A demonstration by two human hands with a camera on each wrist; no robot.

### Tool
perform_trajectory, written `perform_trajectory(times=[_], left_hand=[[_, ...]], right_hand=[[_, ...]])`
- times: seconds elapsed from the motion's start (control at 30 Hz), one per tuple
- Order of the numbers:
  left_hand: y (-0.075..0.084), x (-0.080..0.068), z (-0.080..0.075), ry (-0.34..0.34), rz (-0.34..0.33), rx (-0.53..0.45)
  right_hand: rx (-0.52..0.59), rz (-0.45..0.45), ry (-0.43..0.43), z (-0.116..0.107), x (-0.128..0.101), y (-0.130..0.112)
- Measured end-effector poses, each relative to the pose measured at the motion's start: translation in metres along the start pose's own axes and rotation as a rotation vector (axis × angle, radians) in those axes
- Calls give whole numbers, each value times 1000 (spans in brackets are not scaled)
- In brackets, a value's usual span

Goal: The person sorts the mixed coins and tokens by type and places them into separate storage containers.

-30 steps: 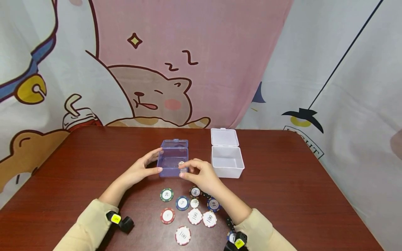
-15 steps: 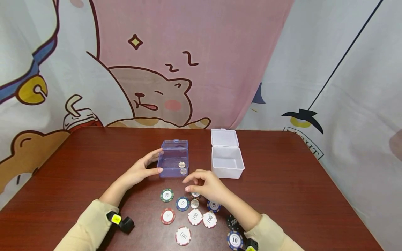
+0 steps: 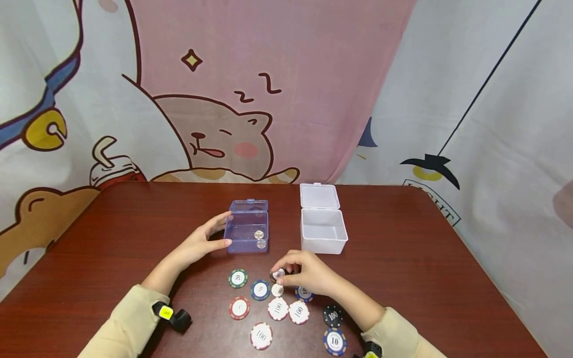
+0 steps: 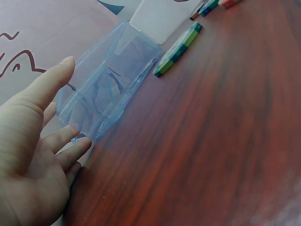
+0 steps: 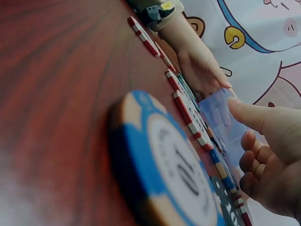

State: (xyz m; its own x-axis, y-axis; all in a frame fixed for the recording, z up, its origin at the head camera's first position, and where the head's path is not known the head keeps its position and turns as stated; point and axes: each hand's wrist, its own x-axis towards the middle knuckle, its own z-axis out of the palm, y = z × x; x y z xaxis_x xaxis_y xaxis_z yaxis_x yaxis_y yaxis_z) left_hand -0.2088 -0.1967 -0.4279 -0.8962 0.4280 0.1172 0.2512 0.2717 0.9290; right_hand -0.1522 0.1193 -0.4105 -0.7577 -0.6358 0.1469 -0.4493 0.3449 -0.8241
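Left hand (image 3: 197, 246) flat w/ straight fingers against the left side of the open blue box (image 3: 247, 232), two coins inside it. Right hand (image 3: 304, 276) just in front of the box, fingers curled, pinching a dark chip (image 3: 278, 274) off the table (image 3: 112, 238). White box (image 3: 323, 229) sits right of the blue one.

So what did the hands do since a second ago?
The right hand let go of a small silver coin in the clear blue plastic box, then drew back toward the person and now pinches a dark poker chip. The left hand stayed against the box; the white plastic box did not move.
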Motion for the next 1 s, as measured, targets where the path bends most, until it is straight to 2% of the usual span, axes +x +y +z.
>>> perform_trajectory(times=[0.4,0.83,1.0], left_hand=[[1,0,0,4,-5,7],[1,0,0,8,-8,8],[1,0,0,8,-6,11]], right_hand=[[-45,-37,-23,1,-6,7],[-290,-18,-65,5,-7,3],[-343,-31,-73,5,-7,1]])
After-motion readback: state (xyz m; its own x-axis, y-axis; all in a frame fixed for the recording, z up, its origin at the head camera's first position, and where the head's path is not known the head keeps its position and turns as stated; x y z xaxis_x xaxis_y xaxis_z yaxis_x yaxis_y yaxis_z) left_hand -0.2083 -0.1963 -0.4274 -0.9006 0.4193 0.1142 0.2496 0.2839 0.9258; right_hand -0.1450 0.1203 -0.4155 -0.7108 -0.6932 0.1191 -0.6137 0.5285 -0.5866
